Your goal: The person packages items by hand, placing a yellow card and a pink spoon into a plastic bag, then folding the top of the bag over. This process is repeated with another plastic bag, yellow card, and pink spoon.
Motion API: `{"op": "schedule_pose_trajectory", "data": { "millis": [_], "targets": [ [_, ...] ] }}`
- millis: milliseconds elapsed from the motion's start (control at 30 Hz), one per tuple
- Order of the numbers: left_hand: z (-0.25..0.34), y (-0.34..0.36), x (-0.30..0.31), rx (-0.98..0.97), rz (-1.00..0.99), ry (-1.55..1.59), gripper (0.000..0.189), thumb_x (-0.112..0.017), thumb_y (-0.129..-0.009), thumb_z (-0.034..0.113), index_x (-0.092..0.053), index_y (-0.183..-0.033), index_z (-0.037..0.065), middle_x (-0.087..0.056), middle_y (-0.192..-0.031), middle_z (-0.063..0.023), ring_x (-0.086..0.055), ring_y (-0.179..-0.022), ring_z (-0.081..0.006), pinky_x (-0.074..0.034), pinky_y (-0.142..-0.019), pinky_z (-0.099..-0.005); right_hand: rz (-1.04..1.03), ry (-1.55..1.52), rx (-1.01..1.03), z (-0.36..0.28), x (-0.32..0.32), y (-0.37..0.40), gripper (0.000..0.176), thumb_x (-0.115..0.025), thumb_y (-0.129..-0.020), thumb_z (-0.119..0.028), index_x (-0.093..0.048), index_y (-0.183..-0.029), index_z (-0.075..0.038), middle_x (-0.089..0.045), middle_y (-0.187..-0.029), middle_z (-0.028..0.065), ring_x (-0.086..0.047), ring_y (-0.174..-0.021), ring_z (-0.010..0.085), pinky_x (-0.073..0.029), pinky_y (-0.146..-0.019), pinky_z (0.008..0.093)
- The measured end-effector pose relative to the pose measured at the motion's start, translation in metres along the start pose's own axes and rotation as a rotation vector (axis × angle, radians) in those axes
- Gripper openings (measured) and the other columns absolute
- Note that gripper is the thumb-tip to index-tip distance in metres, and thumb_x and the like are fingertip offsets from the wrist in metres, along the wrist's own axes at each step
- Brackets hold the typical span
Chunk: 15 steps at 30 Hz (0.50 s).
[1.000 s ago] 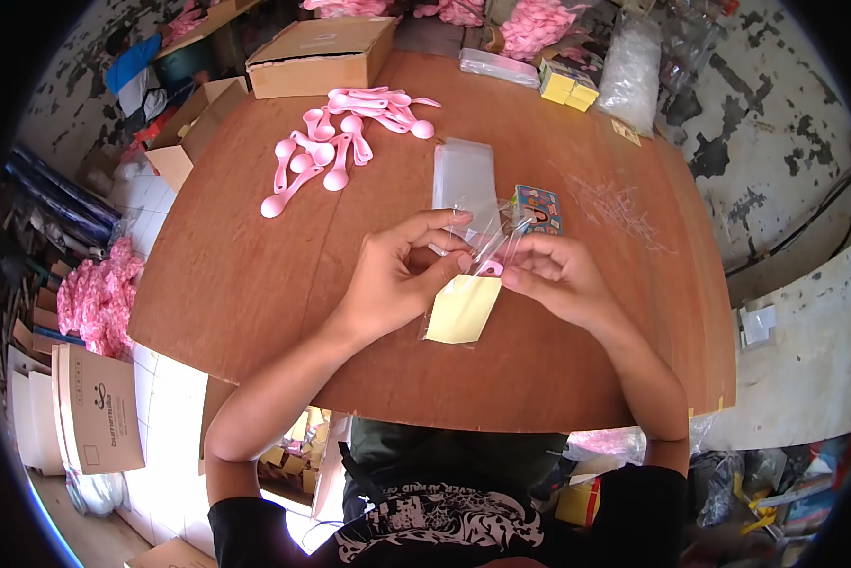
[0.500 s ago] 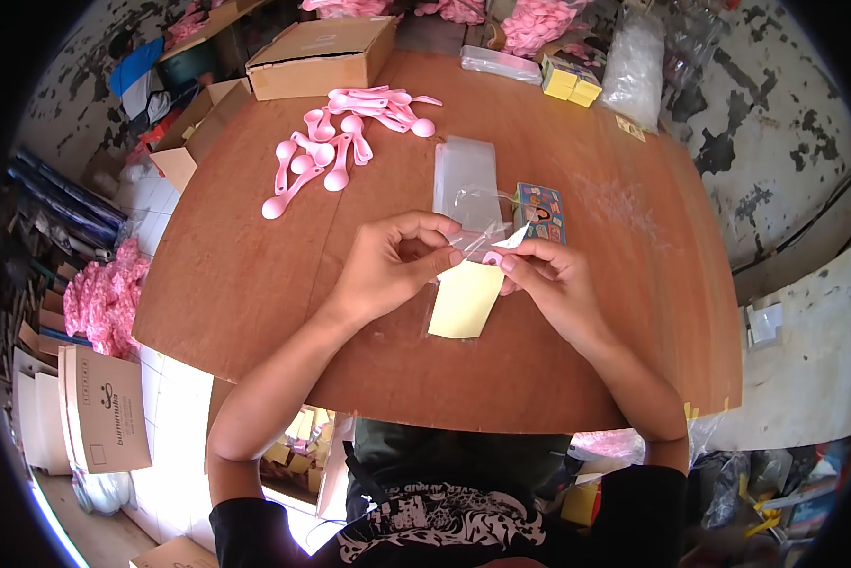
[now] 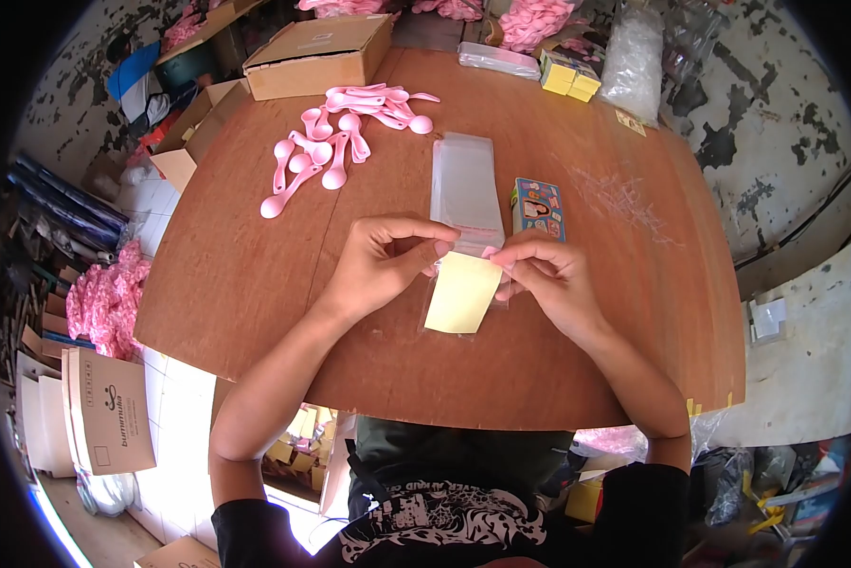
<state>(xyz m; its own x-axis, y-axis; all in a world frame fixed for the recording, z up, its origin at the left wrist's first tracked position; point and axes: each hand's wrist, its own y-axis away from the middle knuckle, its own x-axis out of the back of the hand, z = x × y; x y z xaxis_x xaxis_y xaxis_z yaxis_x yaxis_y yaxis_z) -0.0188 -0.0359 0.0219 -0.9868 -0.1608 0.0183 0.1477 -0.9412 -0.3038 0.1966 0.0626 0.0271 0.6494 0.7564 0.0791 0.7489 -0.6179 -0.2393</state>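
Observation:
A clear plastic bag (image 3: 461, 331) with a pale yellow card (image 3: 463, 293) in it hangs between my hands over the near middle of the table. My left hand (image 3: 392, 256) pinches its upper left corner between thumb and forefinger. At the upper right corner my right hand (image 3: 544, 275) is closed on the bag too. A small pink bit shows beside the right fingertips; the rest of it is hidden. Just beyond lies a stack of clear bags (image 3: 465, 180), with a blue printed card stack (image 3: 540, 210) to its right.
Pink measuring spoons (image 3: 335, 151) lie in a loose pile at the far left. A cardboard box (image 3: 319, 59) stands behind them. Yellow card bundles (image 3: 569, 76) and a plastic-wrapped bundle (image 3: 634, 71) sit at the back right. Thin plastic strips (image 3: 624, 199) are scattered on the right.
The loose clear flap and white strip that stood up between my fingers no longer show. My left fingers have straightened along the bag's top edge. Both hands stay in nearly the same place.

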Motion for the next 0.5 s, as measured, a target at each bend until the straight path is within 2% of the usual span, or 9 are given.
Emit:
{"op": "schedule_pose_trajectory", "data": {
  "millis": [200,267,500],
  "targets": [
    [-0.0027,-0.0007,0.0025,-0.052,-0.015,-0.032,0.016,-0.063,-0.087,-0.006,-0.072,-0.099,-0.001,-0.068,-0.089,-0.0078,-0.062,-0.072,-0.0109,-0.05,-0.065,-0.0242,-0.001,0.043,-0.012,0.0031,0.0008,-0.0013,0.02,-0.05,-0.095,0.004,-0.069,-0.103,0.001,-0.064,-0.106,0.0093,-0.066,-0.091,0.0161,-0.061,-0.072,0.0271],
    [-0.0036,-0.0006,0.0035,-0.048,-0.017,-0.041,0.016,-0.063,-0.087,-0.007,-0.072,-0.099,-0.001,-0.068,-0.089,-0.0079,-0.062,-0.072,-0.0111,-0.05,-0.065,-0.0244,-0.027,0.103,0.072,0.0031,0.0005,-0.0009,0.021,-0.05,-0.095,0.004,-0.069,-0.104,0.0,-0.064,-0.106,0.0088,-0.065,-0.092,0.0155,-0.061,-0.073,0.0265],
    [-0.0045,-0.0004,0.0057,-0.016,-0.032,-0.035,0.018,-0.061,-0.087,-0.007,-0.071,-0.102,-0.003,-0.067,-0.09,-0.0077,-0.062,-0.076,-0.0117,-0.051,-0.068,-0.0251,-0.046,0.171,0.128,0.0036,0.0029,-0.0008,0.024,-0.05,-0.095,0.005,-0.07,-0.105,-0.001,-0.061,-0.106,0.008,-0.064,-0.091,0.0144,-0.06,-0.073,0.0247]
  ]
}}
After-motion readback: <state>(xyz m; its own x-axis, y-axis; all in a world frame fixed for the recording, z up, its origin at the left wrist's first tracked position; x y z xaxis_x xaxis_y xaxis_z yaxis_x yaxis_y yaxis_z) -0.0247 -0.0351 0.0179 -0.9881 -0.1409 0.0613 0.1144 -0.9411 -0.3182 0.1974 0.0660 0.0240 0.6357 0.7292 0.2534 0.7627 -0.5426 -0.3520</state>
